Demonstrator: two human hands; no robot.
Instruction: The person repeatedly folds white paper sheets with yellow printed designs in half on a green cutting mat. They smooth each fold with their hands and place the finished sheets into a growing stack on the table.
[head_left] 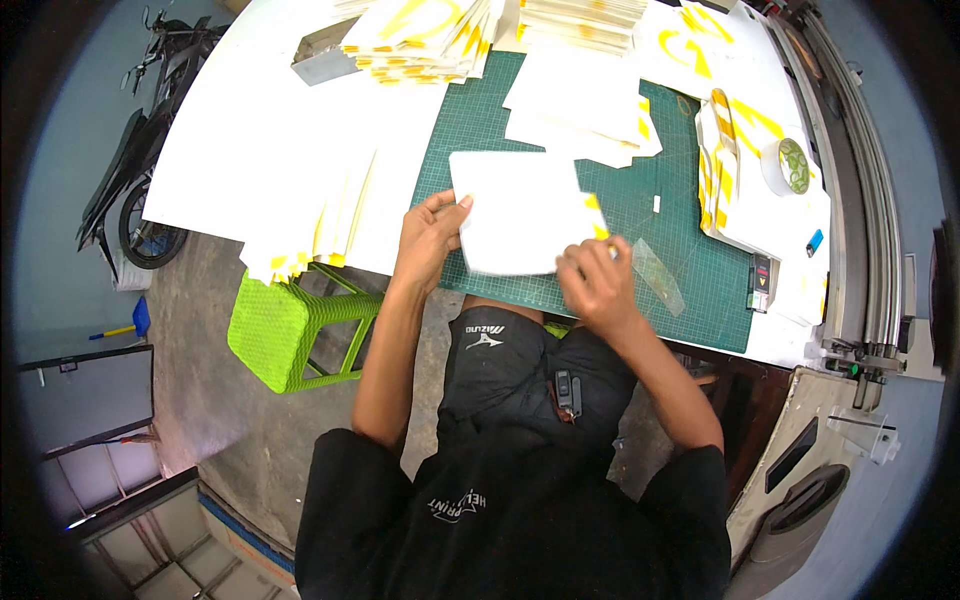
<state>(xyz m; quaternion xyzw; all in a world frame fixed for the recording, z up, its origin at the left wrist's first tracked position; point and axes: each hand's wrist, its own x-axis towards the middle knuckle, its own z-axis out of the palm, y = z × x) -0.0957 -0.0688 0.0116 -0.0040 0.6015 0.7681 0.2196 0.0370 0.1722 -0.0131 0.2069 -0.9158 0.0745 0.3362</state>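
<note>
A white folded paper piece (515,210) with a yellow-printed edge on its right is held over the near part of the green cutting mat (480,110). My left hand (432,235) grips its left edge, thumb on top and fingers behind. At its lower right corner, my right hand (597,278) is closed with curled fingers, pinching the paper. Just beyond lie loose white sheets (570,100) with yellow parts. A clear plastic strip (658,278) rests on the mat beside my right hand, and a small white block (657,204) sits farther off.
Tall stacks of yellow-and-white papers (425,40) stand at the back. More folded pieces (330,215) lie at the left edge above a green stool (275,330). Rightward are a tape roll (785,166), a blue lighter (815,242), a small dark box (760,282) and a metal rail (868,200).
</note>
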